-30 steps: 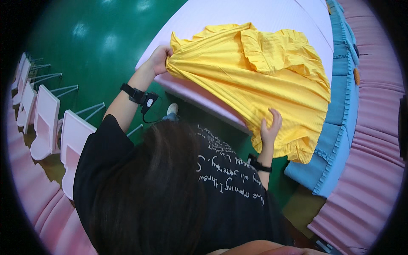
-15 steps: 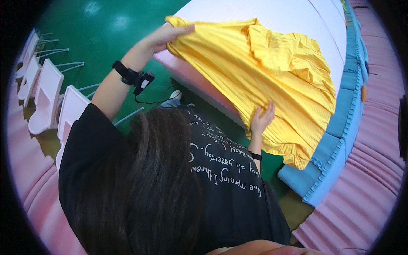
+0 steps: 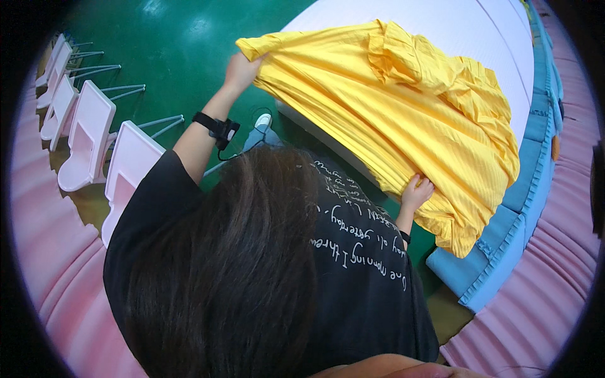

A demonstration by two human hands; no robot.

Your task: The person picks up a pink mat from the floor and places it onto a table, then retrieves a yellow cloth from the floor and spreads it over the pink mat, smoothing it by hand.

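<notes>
Cloth (image 3: 384, 110) drawn taut along its near edge, creases and bunched ruffles left to deal with

Nearest is the person's own back in a black shirt (image 3: 359, 302), bent forward. Just beyond it, at the near right, the right hand (image 3: 418, 191) has its fingers curled closed over the near edge of the yellow cloth. Further off to the left, the left hand (image 3: 242, 70) grips the far-left corner, fingers tucked mostly underneath it and thumb showing; a dark strap (image 3: 218, 129) sits on that wrist.

Between the two hands the cloth hangs past the near side of the table (image 3: 466, 31), its right part spread across the top. Judging by how it lies, the spreading is well along, with the near edge pulled straight. Smoothing looks unfinished: long creases fan from the left corner, the far ruffle is heaped up, and no fold shows.

Left of the table stand pale pink chairs (image 3: 94, 108) by a green floor (image 3: 189, 47). To the right run blue cushions (image 3: 463, 268), with pink pleated material (image 3: 554, 277) beyond.
</notes>
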